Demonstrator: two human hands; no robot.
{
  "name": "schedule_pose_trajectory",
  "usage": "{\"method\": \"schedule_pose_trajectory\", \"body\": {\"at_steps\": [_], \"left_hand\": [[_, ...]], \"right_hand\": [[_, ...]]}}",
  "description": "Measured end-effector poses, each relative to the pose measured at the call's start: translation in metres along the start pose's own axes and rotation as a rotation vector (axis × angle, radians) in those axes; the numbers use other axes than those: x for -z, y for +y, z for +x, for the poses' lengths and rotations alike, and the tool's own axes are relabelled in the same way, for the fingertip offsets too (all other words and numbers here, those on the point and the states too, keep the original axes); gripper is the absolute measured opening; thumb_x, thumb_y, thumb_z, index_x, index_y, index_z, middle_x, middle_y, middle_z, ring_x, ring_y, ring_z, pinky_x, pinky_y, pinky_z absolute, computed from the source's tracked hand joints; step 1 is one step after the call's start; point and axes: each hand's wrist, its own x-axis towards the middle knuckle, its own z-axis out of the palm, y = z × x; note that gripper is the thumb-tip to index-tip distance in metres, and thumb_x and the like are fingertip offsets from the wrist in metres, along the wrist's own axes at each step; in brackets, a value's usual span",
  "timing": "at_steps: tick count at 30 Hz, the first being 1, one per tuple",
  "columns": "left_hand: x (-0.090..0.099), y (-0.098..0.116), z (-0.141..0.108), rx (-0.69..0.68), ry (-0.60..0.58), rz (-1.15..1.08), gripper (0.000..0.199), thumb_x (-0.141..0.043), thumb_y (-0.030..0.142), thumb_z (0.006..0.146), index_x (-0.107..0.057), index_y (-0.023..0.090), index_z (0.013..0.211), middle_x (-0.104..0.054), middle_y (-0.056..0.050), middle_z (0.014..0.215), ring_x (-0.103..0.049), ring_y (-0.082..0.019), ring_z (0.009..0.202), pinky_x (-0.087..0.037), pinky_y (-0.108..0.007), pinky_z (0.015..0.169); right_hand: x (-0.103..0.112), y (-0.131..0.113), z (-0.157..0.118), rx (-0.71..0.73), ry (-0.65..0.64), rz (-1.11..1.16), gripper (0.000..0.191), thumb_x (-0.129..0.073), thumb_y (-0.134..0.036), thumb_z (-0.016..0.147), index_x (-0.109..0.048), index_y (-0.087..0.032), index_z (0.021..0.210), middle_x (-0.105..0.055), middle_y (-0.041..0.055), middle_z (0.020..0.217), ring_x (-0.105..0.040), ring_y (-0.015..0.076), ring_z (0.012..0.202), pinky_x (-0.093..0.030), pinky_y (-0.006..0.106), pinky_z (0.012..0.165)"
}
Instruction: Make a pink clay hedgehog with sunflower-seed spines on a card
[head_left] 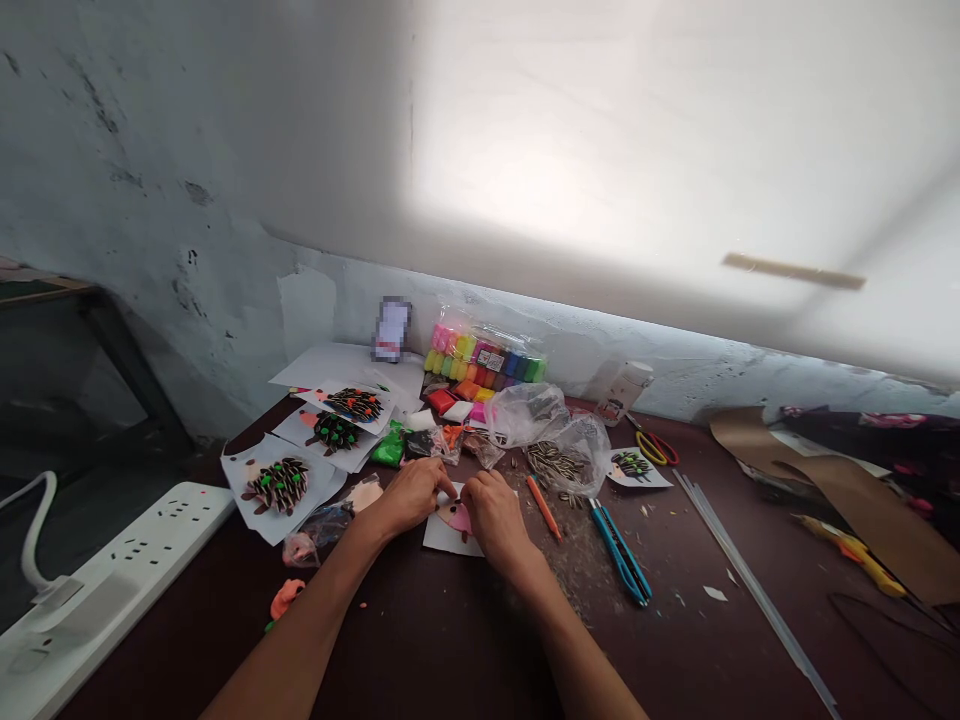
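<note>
On white card [447, 536], pink clay [457, 520] between left hand [409, 497], right hand [495, 517], fingers [442, 484] pinching it

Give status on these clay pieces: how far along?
Looks done: four clay hedgehogs on paper sheets, spines on. In hand: left hand and right hand at a pink clay piece on a white card. Left: no spines visible on it; sunflower seeds remain in a plastic bag.
</note>
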Motion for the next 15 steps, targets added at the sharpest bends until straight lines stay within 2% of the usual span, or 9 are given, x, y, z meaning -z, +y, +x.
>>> {"method": "schedule_pose_trajectory", "body": {"at_steps": [6, 10, 15], "left_hand": [[-0.001, -0.001, 0.000, 0.010, 0.001, 0.004, 0.041, -0.047, 0.003, 0.072, -0.076, 0.026, 0.090, -0.068, -0.003, 0.093, -0.059, -0.016, 0.087, -0.043, -0.024, 0.079], [-0.003, -0.003, 0.001, 0.021, 0.014, -0.005, 0.037, -0.048, 0.004, 0.074, -0.075, 0.023, 0.089, -0.069, -0.004, 0.093, -0.060, -0.016, 0.087, -0.044, -0.024, 0.079], [-0.003, -0.003, 0.002, 0.045, 0.024, -0.038, 0.033, -0.047, 0.005, 0.077, -0.074, 0.019, 0.091, -0.070, -0.005, 0.095, -0.062, -0.017, 0.091, -0.044, -0.025, 0.082]], "right_hand": [[0.007, 0.001, -0.004, -0.015, -0.036, 0.037, 0.016, -0.053, -0.020, 0.090, -0.069, -0.020, 0.088, -0.066, 0.0056, 0.090, -0.054, 0.0193, 0.090, -0.038, 0.026, 0.073], [0.012, 0.005, -0.006, -0.052, 0.035, 0.077, 0.018, -0.050, -0.020, 0.091, -0.068, -0.020, 0.088, -0.066, 0.0053, 0.091, -0.055, 0.0183, 0.088, -0.037, 0.026, 0.074], [0.020, 0.029, -0.002, -0.248, 0.107, 0.033, 0.021, -0.050, -0.019, 0.090, -0.070, -0.020, 0.091, -0.066, 0.0069, 0.091, -0.056, 0.0198, 0.091, -0.036, 0.026, 0.074]]}}
